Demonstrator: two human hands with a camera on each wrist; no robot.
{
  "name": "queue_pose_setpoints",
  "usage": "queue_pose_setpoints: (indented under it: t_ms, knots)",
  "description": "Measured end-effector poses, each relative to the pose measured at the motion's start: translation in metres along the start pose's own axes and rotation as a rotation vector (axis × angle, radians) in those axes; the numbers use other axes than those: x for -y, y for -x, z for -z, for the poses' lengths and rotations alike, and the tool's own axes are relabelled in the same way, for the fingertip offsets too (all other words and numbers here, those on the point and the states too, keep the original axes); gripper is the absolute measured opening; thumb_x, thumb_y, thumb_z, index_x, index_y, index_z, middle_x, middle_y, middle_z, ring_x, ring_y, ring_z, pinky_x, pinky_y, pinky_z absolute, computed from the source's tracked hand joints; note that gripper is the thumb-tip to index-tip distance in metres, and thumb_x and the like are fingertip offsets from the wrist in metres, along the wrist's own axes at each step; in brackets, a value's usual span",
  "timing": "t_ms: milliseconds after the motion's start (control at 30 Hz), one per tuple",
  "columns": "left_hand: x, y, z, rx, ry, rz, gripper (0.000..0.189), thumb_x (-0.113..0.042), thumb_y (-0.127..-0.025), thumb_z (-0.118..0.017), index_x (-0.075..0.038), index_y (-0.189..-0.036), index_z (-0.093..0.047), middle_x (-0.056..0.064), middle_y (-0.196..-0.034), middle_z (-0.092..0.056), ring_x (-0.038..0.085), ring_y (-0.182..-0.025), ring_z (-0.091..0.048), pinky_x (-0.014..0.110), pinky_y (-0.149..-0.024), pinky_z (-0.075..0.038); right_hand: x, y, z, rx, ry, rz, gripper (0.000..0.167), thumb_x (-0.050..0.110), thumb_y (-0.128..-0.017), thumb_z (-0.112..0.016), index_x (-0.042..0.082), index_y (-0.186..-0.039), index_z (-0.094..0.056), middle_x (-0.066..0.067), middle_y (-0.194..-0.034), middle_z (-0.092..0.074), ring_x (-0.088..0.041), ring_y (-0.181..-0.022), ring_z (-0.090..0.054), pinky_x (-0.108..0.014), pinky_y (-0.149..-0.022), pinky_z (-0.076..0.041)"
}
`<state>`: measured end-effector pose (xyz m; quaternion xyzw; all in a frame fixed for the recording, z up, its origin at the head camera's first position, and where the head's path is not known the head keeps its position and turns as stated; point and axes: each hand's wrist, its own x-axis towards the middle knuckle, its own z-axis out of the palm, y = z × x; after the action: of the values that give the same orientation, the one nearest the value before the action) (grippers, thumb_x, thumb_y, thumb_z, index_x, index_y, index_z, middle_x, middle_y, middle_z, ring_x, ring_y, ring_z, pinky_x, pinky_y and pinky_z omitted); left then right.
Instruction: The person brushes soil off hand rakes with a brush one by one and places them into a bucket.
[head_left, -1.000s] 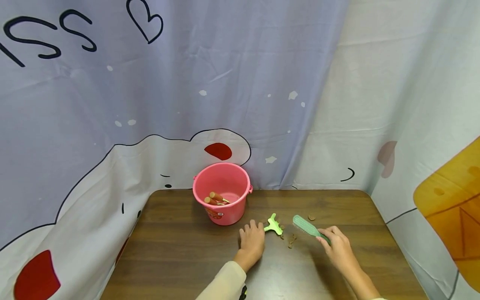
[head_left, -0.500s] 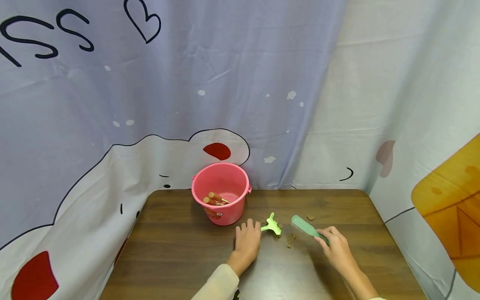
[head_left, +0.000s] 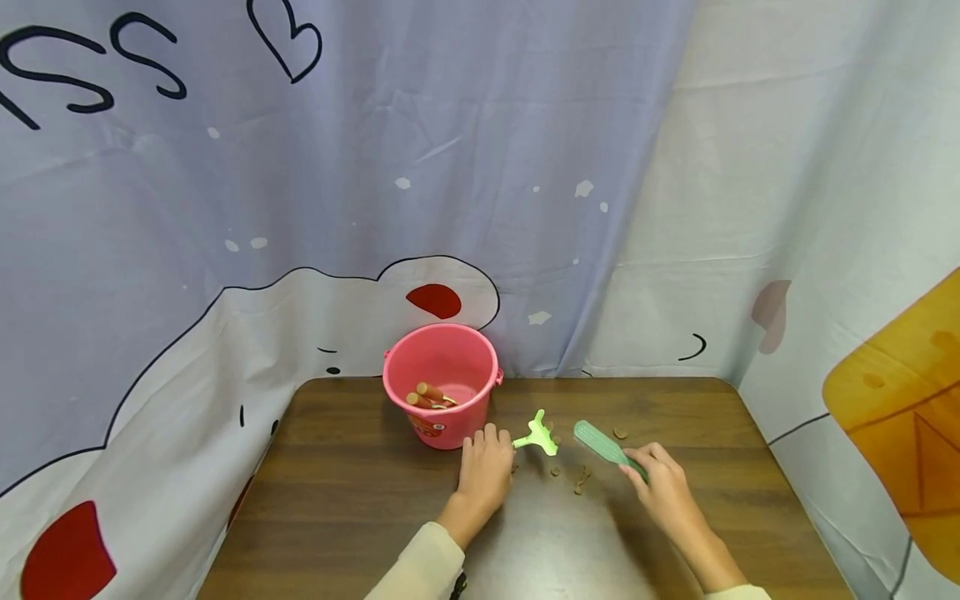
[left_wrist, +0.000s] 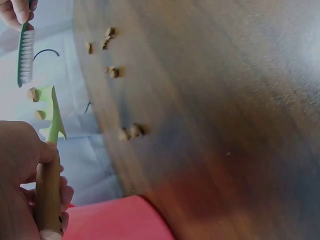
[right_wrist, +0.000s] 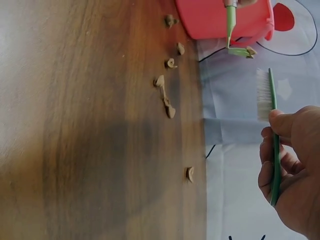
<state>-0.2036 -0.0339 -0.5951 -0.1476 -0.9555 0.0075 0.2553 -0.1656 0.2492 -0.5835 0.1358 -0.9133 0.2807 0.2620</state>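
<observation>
My left hand (head_left: 486, 468) grips the wooden handle of a small green rake (left_wrist: 54, 112), close to the pink bucket (head_left: 442, 429). Brown bits (left_wrist: 33, 94) cling to the rake's prongs in the left wrist view. In my right hand (head_left: 660, 487) is the handle of a green brush (head_left: 597, 442); its white bristles (right_wrist: 264, 95) show in the right wrist view. The brush head stands just apart from the rake head, to its right. More brown bits (right_wrist: 166, 100) lie scattered on the table below the two tools.
Wooden-handled tools (head_left: 431, 396) lean inside the bucket at the back of the brown table (head_left: 337, 500). One brown bit (head_left: 620, 433) lies at the far right, behind the brush. A printed curtain (head_left: 450, 167) hangs behind the table edge.
My left hand has moved left and away from me with the rake, toward the bucket. The brush has shifted slightly left. Brown bits now show on the table where the rake was.
</observation>
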Motion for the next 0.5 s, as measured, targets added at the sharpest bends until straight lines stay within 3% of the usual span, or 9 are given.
queue_pose_setpoints:
  t_ms: [167,500]
  knots:
    - [0.006,-0.004,0.009,-0.018,-0.009,-0.030,0.037,-0.021,-0.065,-0.089,-0.011,-0.086,-0.061,0.007,-0.084,-0.056,0.026,-0.076,-0.057,0.038,-0.063,-0.038,0.005,-0.006,-0.003,-0.055,0.000,0.031,0.029,-0.003,-0.074,-0.087,-0.005,-0.101,-0.076,-0.010,-0.089,-0.065,-0.020,-0.074,-0.065,-0.033,-0.064,-0.056]
    - [0.014,-0.009,0.025,-0.036,-0.018,-0.074,0.019,-0.015,-0.077,-0.079,-0.011,-0.085,-0.062,0.007,-0.084,-0.057,0.025,-0.077,-0.056,0.038,-0.064,-0.039,0.024,-0.020,-0.005,-0.092,-0.001,0.075,0.031,-0.006,-0.073,-0.087,-0.005,-0.102,-0.075,-0.014,-0.090,-0.065,-0.024,-0.077,-0.067,-0.040,-0.067,-0.057]
